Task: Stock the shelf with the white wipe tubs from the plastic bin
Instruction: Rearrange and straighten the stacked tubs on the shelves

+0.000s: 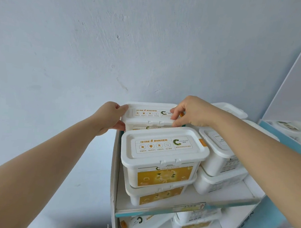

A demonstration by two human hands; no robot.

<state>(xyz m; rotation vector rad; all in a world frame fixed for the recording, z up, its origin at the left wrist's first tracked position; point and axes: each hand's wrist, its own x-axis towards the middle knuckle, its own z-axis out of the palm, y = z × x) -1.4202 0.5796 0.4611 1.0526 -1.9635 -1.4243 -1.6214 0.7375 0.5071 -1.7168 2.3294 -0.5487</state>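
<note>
A white wipe tub with an orange-printed lid sits at the back left of the top shelf, on top of another tub. My left hand grips its left end, fingers curled over the lid rim. My right hand holds its right end, thumb and fingers around the edge. In front of it stands a stack of two tubs with yellow labels. More white tubs are stacked to the right. The plastic bin is out of view.
The cardboard display shelf has a white left side panel and a tall white right panel. A lower shelf holds more tubs. A pale blue wall stands close behind. Another display with tubs is at the right.
</note>
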